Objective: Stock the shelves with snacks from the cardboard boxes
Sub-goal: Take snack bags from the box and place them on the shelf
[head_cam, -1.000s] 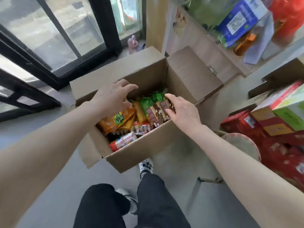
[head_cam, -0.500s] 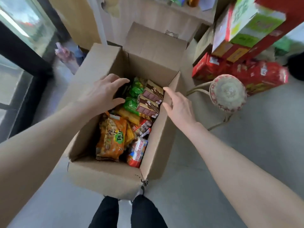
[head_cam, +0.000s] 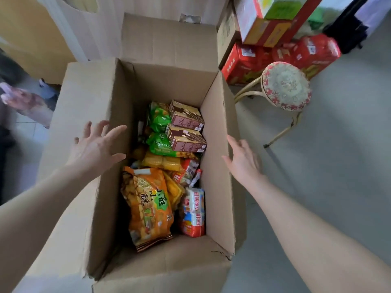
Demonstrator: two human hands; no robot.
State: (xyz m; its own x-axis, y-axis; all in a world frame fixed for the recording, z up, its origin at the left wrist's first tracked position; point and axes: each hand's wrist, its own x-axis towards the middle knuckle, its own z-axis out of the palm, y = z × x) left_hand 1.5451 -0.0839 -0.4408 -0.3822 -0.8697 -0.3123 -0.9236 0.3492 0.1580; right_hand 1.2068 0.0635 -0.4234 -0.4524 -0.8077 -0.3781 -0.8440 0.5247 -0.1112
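In the middle of the frame stood the open cardboard box (head_cam: 169,81) on the grey floor (head_cam: 328,176), its four flaps folded outward so the contents lay exposed from above. The snacks sat low inside it: a large orange bag (head_cam: 148,206) nearest the viewer, a red-and-white packet (head_cam: 193,212) just beside it on the right, yellow packs (head_cam: 161,162) above those, then green bags (head_cam: 158,119) and two brown cartons (head_cam: 187,130) toward the far wall of the box. The left hand (head_cam: 97,149) hovered over the left flap at the lip of the opening, its fingers (head_cam: 115,132) spread wide and holding nothing. The right hand (head_cam: 243,159) hung flat outside the right wall, likewise open and empty; whether it touched the cardboard could not be told. Both hands seemed placed to flank the box, probably to steady it or keep the flaps apart before reaching in. At the upper right of the frame lay stacked red cartons (head_cam: 241,62) and a small round stool (head_cam: 285,85), well apart from the hands. No shelf was clearly in view, so stocking appeared barely begun, with every visible snack in the box.
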